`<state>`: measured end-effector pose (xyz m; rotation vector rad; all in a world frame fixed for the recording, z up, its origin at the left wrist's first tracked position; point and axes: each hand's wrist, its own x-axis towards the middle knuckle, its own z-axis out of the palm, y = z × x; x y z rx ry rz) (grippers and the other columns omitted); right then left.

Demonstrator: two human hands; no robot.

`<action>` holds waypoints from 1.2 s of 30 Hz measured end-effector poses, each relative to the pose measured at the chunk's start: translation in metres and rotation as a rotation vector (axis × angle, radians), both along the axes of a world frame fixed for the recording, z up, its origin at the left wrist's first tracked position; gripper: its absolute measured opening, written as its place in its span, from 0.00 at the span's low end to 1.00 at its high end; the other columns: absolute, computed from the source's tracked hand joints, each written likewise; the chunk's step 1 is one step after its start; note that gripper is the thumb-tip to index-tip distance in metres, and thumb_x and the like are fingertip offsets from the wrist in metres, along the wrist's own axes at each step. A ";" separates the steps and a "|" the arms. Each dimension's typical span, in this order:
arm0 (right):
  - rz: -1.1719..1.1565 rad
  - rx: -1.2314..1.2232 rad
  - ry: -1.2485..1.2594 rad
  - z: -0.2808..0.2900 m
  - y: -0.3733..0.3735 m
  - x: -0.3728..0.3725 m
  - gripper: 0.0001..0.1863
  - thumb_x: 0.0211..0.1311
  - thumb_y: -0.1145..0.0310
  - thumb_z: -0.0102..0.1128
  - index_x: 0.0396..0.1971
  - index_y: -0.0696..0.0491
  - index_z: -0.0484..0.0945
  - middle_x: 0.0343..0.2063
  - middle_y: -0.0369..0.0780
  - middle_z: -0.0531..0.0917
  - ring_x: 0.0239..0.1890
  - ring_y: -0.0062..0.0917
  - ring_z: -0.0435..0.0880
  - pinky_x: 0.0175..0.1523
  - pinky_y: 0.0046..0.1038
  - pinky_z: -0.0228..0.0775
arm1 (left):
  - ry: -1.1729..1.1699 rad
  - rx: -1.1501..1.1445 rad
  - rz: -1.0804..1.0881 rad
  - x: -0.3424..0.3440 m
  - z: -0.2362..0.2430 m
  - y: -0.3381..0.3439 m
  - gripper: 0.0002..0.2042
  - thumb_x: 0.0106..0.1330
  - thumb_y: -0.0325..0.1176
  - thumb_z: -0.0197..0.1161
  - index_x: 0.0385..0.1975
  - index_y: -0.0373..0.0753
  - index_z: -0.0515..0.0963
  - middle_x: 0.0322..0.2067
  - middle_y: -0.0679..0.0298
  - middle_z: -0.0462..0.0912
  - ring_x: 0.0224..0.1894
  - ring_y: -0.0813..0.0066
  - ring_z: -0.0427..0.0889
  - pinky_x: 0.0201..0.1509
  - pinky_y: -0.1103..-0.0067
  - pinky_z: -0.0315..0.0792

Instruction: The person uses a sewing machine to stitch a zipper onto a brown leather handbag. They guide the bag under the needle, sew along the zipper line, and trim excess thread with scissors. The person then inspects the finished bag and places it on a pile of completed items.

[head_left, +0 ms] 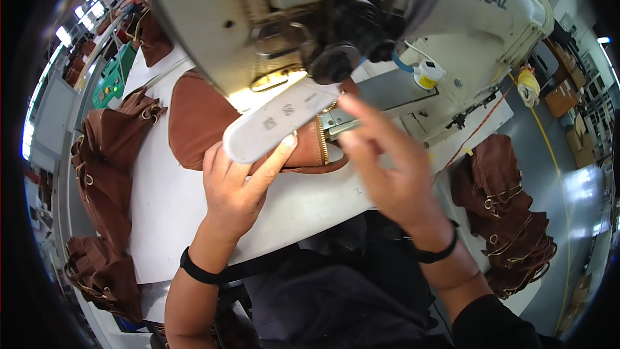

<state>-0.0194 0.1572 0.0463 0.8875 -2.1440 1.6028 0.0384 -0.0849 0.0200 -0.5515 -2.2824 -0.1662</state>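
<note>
From the head view, a brown leather bag piece (201, 111) lies near the middle on the white table (310, 216), under the sewing machine (500, 16) head that looms at twelve o'clock. Its brass zipper (324, 141) curves down the right-hand end.

The left hand (236, 187) comes in from seven o'clock, fingers parted and laid on the leather; I can't tell whether they grip its edge. A pale oblong plate (271, 123) slants just above them, its rounded end toward nine.

The right hand (394, 171), blurred, comes from four o'clock, index finger stretched toward the zipper, thumb well apart from it. I see nothing in its grasp and can't tell whether the fingertip touches.

A white bottle (427, 74) with a yellow label stands at two o'clock. More brown leather bags (103, 181) slump at nine, and another brown leather heap (504, 213) sits between three and four.
</note>
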 end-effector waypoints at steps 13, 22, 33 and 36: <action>-0.649 0.708 0.043 0.253 0.311 -0.323 0.27 0.78 0.47 0.56 0.56 0.57 0.85 0.44 0.39 0.87 0.42 0.19 0.84 0.49 0.22 0.74 | 0.016 -0.007 0.001 0.004 -0.003 -0.003 0.21 0.55 0.29 0.68 0.52 0.48 0.87 0.52 0.61 0.86 0.52 0.60 0.82 0.56 0.67 0.71; -0.924 0.008 0.262 0.063 0.349 -0.274 0.33 0.81 0.45 0.48 0.66 0.59 0.76 0.59 0.48 0.83 0.56 0.26 0.84 0.61 0.26 0.72 | 0.065 0.025 -0.009 0.005 -0.002 -0.003 0.16 0.58 0.32 0.65 0.47 0.45 0.87 0.53 0.64 0.84 0.49 0.65 0.81 0.53 0.67 0.71; -0.578 0.022 -0.024 0.189 0.296 -0.291 0.26 0.73 0.52 0.64 0.56 0.61 0.84 0.44 0.38 0.88 0.41 0.19 0.84 0.48 0.22 0.77 | -0.060 -0.010 -0.016 0.002 0.010 -0.003 0.25 0.54 0.20 0.71 0.54 0.46 0.87 0.46 0.55 0.88 0.47 0.55 0.87 0.50 0.66 0.81; -0.655 -0.236 0.142 0.168 0.271 -0.258 0.25 0.73 0.54 0.65 0.56 0.62 0.84 0.45 0.39 0.88 0.42 0.20 0.85 0.49 0.22 0.78 | -0.029 -0.012 -0.020 -0.001 0.013 -0.001 0.25 0.54 0.19 0.70 0.54 0.46 0.87 0.46 0.57 0.88 0.47 0.57 0.87 0.49 0.68 0.80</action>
